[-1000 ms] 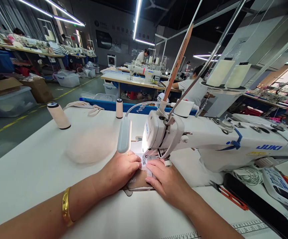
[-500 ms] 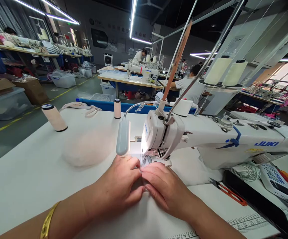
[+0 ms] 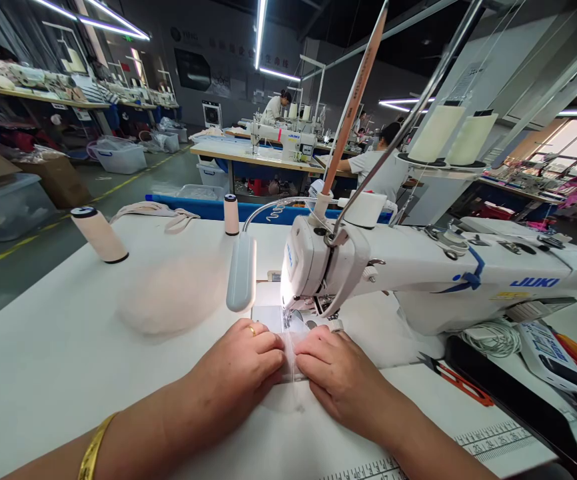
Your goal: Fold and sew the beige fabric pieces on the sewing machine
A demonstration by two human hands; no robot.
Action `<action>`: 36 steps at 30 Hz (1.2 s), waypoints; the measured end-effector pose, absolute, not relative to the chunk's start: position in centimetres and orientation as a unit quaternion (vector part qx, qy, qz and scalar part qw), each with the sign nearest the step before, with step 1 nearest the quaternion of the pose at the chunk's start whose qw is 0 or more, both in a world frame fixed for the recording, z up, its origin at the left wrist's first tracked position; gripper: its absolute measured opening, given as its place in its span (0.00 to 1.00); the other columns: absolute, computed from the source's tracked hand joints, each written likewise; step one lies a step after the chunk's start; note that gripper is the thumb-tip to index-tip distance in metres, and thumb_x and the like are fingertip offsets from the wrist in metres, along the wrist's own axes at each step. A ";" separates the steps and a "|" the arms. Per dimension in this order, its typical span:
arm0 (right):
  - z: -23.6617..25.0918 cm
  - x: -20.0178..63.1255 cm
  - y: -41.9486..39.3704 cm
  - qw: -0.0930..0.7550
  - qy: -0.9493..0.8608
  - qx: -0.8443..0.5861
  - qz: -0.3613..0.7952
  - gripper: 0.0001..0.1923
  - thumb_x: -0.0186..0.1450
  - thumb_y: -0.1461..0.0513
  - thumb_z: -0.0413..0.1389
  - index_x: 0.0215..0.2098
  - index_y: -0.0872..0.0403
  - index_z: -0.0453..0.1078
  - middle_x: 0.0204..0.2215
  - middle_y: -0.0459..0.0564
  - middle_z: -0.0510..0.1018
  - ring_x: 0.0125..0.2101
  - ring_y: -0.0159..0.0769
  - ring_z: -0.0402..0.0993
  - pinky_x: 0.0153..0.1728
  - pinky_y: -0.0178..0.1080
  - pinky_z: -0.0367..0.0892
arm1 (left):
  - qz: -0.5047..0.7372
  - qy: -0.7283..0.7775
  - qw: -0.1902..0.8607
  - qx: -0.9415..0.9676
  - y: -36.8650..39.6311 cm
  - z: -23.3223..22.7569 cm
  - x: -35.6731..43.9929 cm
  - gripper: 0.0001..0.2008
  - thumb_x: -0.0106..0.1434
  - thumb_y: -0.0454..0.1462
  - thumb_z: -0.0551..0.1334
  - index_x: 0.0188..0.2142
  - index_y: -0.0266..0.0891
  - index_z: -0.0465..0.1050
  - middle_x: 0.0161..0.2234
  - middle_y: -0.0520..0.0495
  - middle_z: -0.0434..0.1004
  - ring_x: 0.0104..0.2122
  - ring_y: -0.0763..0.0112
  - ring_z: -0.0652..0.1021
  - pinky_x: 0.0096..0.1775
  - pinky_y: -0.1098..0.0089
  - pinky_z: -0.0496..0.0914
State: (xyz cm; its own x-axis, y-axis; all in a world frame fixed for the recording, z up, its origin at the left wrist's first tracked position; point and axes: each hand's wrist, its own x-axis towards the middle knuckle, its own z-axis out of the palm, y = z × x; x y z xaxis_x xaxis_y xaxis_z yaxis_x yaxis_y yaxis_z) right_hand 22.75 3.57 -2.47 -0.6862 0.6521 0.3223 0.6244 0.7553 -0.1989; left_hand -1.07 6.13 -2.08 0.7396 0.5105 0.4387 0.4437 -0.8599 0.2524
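Observation:
Sheer pale fabric lies stretched between my hands, just in front of the presser foot of a white sewing machine. A thin seam or fold line runs down its middle towards the needle. My left hand is closed on the left side of the fabric, fingers curled and a ring showing. On the right side my right hand grips it with bent fingers, the thumb tucked low. Both hands rest at table height. A grey lamp lights the needle area. The needle tip is too small to make out.
A sheer peach bundle lies to the left, near two thread cones. On the right are orange-handled snips, a black phone-like slab, coiled cable and a ruler. People sit at machines behind.
My hands have moved apart, uncovering the fabric and its middle line between them. My left thumb is no longer stretched out in view. The camera view has shifted slightly.

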 end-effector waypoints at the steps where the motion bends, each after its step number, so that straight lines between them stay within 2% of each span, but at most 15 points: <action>1: -2.5 22.7 3.6 0.187 -0.917 -0.351 0.036 0.15 0.68 0.73 0.50 0.44 0.51 0.71 0.38 0.50 0.78 0.40 0.43 0.70 0.39 0.43 0.64 | 0.255 0.256 0.065 0.930 6.1 -2.0 -1.1 0.12 0.72 0.29 0.56 0.35 0.40 0.76 0.35 0.48 0.81 0.35 0.64 0.78 0.41 0.60 0.69; 11: -2.9 22.5 4.5 0.189 -0.908 -0.374 0.025 0.16 0.66 0.74 0.50 0.45 0.50 0.70 0.37 0.51 0.77 0.40 0.44 0.70 0.39 0.43 0.64 | 0.251 0.275 0.025 0.928 7.4 -2.1 -1.4 0.13 0.71 0.28 0.56 0.39 0.39 0.79 0.38 0.45 0.83 0.36 0.62 0.80 0.43 0.59 0.69; 17: -3.3 22.4 5.0 0.194 -0.894 -0.403 0.025 0.16 0.61 0.76 0.49 0.38 0.52 0.68 0.37 0.51 0.77 0.39 0.44 0.69 0.39 0.44 0.64 | 0.251 0.288 0.022 0.924 8.0 -2.5 -1.4 0.14 0.69 0.26 0.55 0.39 0.40 0.79 0.41 0.43 0.82 0.39 0.60 0.79 0.45 0.59 0.68; 20: -3.1 22.7 4.7 0.204 -0.896 -0.393 0.029 0.16 0.63 0.76 0.49 0.41 0.52 0.69 0.38 0.52 0.78 0.41 0.45 0.70 0.40 0.45 0.65 | 0.271 0.251 0.049 0.928 7.3 -2.6 -1.4 0.17 0.65 0.24 0.55 0.42 0.42 0.79 0.44 0.44 0.82 0.42 0.60 0.78 0.46 0.58 0.66; 24: -2.6 22.9 3.9 0.207 -0.914 -0.347 0.046 0.18 0.65 0.74 0.51 0.48 0.51 0.71 0.40 0.51 0.79 0.43 0.45 0.71 0.41 0.45 0.65 | 0.252 0.223 0.093 0.937 6.0 -2.2 -1.5 0.16 0.66 0.25 0.56 0.43 0.43 0.79 0.39 0.47 0.82 0.37 0.64 0.79 0.46 0.58 0.65; 28: -2.5 22.9 3.6 0.203 -0.918 -0.335 0.067 0.19 0.65 0.75 0.52 0.49 0.52 0.71 0.41 0.50 0.79 0.42 0.44 0.70 0.39 0.44 0.63 | 0.247 0.222 0.088 0.939 5.5 -2.1 -1.6 0.16 0.66 0.26 0.58 0.45 0.45 0.79 0.37 0.48 0.83 0.36 0.65 0.79 0.48 0.58 0.64; 32: -2.9 22.9 3.8 0.203 -0.915 -0.345 0.059 0.19 0.63 0.76 0.52 0.47 0.52 0.71 0.40 0.49 0.79 0.41 0.43 0.71 0.37 0.42 0.61 | 0.255 0.229 0.077 0.936 6.0 -2.6 -1.6 0.17 0.65 0.24 0.57 0.43 0.44 0.79 0.38 0.48 0.83 0.36 0.66 0.79 0.48 0.59 0.63; 36: -3.1 22.8 4.2 0.208 -0.911 -0.355 0.037 0.20 0.64 0.76 0.53 0.50 0.52 0.70 0.40 0.50 0.79 0.42 0.44 0.72 0.36 0.42 0.60 | 0.267 0.245 0.069 0.929 6.5 -3.0 -1.6 0.16 0.60 0.23 0.56 0.36 0.42 0.77 0.39 0.49 0.84 0.34 0.67 0.78 0.47 0.59 0.62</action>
